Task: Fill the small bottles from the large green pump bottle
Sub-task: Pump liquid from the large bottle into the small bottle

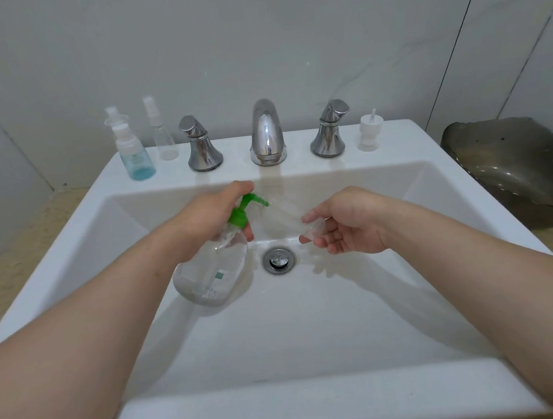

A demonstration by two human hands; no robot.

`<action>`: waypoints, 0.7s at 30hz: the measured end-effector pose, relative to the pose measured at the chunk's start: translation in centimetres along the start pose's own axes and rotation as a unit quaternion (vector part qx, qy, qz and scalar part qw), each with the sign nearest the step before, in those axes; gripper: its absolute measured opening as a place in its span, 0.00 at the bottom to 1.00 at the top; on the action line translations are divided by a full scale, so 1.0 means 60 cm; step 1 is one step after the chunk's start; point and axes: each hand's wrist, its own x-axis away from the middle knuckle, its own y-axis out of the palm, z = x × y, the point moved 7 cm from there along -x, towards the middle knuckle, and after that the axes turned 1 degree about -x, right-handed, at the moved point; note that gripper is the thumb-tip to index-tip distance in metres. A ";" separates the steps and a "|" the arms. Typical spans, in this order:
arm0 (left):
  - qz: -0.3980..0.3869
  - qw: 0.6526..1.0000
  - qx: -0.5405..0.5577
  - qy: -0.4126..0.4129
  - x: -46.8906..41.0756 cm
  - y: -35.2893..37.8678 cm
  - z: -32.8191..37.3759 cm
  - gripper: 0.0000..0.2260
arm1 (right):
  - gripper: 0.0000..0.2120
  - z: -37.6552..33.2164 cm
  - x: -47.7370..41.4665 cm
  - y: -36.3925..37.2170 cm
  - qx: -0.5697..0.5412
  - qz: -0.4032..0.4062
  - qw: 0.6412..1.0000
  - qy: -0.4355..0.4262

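Over the sink basin, my left hand [205, 219] grips the neck of the large clear pump bottle [211, 271], which is tilted with its green pump head [247, 205] pointing right. My right hand [345, 223] holds a small clear bottle [289, 216], uncapped, its mouth tilted up toward the green nozzle; its outline is faint and blurred. On the sink ledge at the back left stand a small bottle with blue liquid [134, 153] and a slim clear spray bottle [163, 132]. A loose white spray cap [369, 131] stands on the ledge at the right.
The white sink [291, 411] has a chrome faucet [266, 134] with two handles [200, 145] [330, 131] at the back and a metal drain [278, 260] in the basin. A grey wavy dish [521, 160] lies on the counter at right.
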 end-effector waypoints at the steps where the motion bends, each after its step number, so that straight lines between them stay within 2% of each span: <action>1: 0.001 1.000 -0.002 0.002 -0.001 0.000 0.000 0.23 | 0.07 0.000 0.000 0.000 0.001 -0.001 1.000 0.000; 11: -0.006 0.999 0.031 0.017 -0.012 0.001 -0.005 0.21 | 0.10 -0.001 0.003 0.005 0.006 -0.005 1.000 -0.002; 21: -0.012 0.999 0.022 0.027 -0.013 0.001 -0.006 0.23 | 0.07 0.000 0.004 0.008 -0.001 -0.012 1.000 -0.004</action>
